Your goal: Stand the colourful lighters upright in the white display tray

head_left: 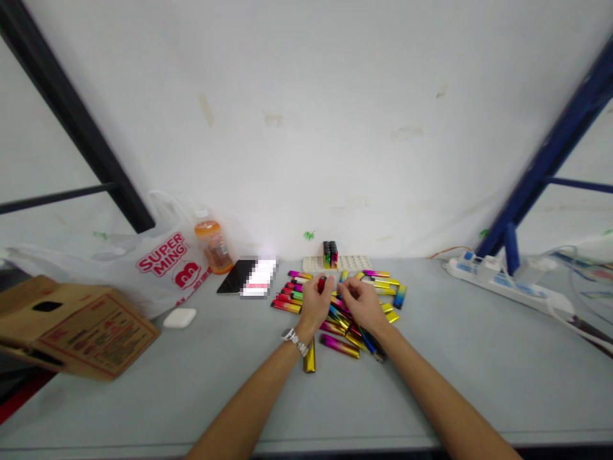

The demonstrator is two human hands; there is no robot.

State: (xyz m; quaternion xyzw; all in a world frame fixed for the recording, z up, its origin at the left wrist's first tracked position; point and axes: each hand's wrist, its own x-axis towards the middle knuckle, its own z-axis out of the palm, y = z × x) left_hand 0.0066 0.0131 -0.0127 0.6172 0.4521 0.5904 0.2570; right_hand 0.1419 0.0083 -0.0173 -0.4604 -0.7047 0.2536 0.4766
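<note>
My left hand (pixel 317 303), with a silver watch (pixel 295 340) on its wrist, is closed around a small dark-red shiny tube (pixel 322 281), mostly covered by the fingers. Just to its right, the fingers of my right hand (pixel 364 303) are pinched together; whatever they hold is too small to make out. Under and around both hands lies a loose pile of shiny flat tubes in gold, red, purple and blue, among them a purple-and-gold tube (pixel 340 346) and a gold tube (pixel 310 356). Behind the pile, several black-topped coloured tubes (pixel 330 254) stand upright on a white perforated tray (pixel 357 262).
Left of the pile are a tablet (pixel 234 278), an orange bottle (pixel 214 243), a white case (pixel 179 317), a plastic bag (pixel 158 275) and an open cardboard box (pixel 100 332). A power strip (pixel 507 284) with cables lies at right, near a blue metal post (pixel 541 153).
</note>
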